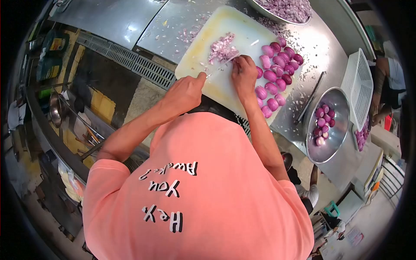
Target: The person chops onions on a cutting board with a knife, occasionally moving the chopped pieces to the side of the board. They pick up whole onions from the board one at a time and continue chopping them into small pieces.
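My left hand (186,91) is closed around the handle end of a knife (226,61), at the near edge of a white cutting board (195,45). The thin blade slants up and right, and the handle is hidden in my fist. My right hand (245,73) is curled, its fingertips pinched at the far end of the blade. Just beyond the blade lies a small heap of chopped red onion (222,47). Peeled red onions (271,76), several of them, cover the board's right side, close to my right hand.
A bowl of chopped onion (286,9) stands at the far edge. On the right are a long dark tool (310,97), a metal bowl (315,147) with several onions, and a white plastic basket (357,86). Onion bits litter the steel counter (162,32). Other people (383,78) appear at the right.
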### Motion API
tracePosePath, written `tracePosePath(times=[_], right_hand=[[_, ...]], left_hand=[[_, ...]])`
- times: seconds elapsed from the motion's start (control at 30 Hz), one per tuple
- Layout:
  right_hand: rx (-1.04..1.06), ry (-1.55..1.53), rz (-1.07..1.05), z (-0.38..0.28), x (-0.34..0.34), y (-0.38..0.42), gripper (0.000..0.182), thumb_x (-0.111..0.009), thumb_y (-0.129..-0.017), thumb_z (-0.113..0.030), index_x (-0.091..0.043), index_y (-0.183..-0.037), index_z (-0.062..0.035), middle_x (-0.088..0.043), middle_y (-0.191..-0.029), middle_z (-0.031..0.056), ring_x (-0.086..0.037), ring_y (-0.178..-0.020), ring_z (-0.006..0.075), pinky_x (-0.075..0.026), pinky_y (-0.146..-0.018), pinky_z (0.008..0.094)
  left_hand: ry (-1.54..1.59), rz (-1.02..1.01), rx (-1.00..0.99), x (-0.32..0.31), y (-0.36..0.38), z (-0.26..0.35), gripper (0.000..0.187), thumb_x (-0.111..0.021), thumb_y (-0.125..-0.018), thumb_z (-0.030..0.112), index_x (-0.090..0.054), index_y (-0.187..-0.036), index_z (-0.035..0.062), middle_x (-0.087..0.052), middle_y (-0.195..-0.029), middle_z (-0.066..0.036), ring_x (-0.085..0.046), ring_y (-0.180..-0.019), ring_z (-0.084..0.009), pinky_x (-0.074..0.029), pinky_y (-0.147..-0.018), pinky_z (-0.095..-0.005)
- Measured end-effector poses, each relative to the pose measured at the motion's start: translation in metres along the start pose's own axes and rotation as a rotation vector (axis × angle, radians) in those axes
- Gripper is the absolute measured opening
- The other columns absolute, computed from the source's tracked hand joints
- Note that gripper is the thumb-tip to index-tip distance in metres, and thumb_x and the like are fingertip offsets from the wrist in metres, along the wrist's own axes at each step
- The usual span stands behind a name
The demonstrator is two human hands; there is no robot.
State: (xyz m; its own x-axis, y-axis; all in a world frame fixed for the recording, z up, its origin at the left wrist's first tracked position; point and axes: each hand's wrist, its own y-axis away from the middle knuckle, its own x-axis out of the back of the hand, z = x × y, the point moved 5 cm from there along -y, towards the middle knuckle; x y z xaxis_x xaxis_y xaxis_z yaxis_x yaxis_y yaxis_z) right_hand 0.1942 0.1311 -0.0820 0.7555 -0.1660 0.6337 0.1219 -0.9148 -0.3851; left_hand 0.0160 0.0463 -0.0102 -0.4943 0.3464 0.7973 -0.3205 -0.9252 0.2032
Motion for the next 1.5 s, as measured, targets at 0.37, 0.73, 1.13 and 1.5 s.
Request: tracePosePath(times=[0.37, 0.73, 1.13, 1.5], right_hand=[[-0.084, -0.026, -0.021, 0.000, -0.004, -0.021, 0.012, -0.064, -0.077, 0.004, -0.070, -0.087, 0.0032, -0.067, -0.088, 0.0174, -0.066, -0.069, 0.0305, -0.053, -0.066, 0.0362], [-0.099, -0.063, 0.010, 0.001, -0.003, -0.023, 0.009, -0.062, -0.074, 0.006, -0.067, -0.083, 0.0051, -0.064, -0.086, 0.0207, -0.063, -0.074, 0.0391, -0.051, -0.068, 0.0437], [0.024, -0.055, -0.043, 0.000, 0.001, -0.021, 0.014, -0.060, -0.077, 0.007, -0.067, -0.088, 0.0018, -0.065, -0.087, 0.0172, -0.064, -0.077, 0.0356, -0.051, -0.068, 0.0408], [-0.082, 0.028, -0.084, -0.002, 0.001, -0.019, 0.013, -0.062, -0.077, 0.004, -0.068, -0.089, 0.0020, -0.065, -0.084, 0.0187, -0.065, -0.072, 0.0351, -0.051, -0.067, 0.0404]], left_hand=[[0.055, 0.070, 0.057, -0.003, -0.006, -0.005, 0.017, -0.049, -0.078, -0.004, -0.045, -0.095, -0.0058, -0.057, -0.064, -0.029, -0.059, -0.065, -0.0499, -0.046, -0.060, -0.0562], [0.093, 0.044, 0.107, 0.002, -0.014, 0.003, 0.014, -0.048, -0.080, -0.003, -0.048, -0.093, -0.0061, -0.058, -0.066, -0.031, -0.060, -0.070, -0.0512, -0.047, -0.062, -0.0581], [0.083, 0.033, 0.175, -0.003, -0.012, -0.009, 0.014, -0.049, -0.088, 0.003, -0.050, -0.099, -0.0056, -0.061, -0.074, -0.031, -0.061, -0.076, -0.0495, -0.046, -0.067, -0.0563], [0.127, 0.081, 0.129, -0.012, -0.013, -0.005, 0.008, -0.048, -0.081, -0.004, -0.049, -0.088, -0.0071, -0.058, -0.069, -0.034, -0.060, -0.075, -0.0525, -0.047, -0.068, -0.0574]])
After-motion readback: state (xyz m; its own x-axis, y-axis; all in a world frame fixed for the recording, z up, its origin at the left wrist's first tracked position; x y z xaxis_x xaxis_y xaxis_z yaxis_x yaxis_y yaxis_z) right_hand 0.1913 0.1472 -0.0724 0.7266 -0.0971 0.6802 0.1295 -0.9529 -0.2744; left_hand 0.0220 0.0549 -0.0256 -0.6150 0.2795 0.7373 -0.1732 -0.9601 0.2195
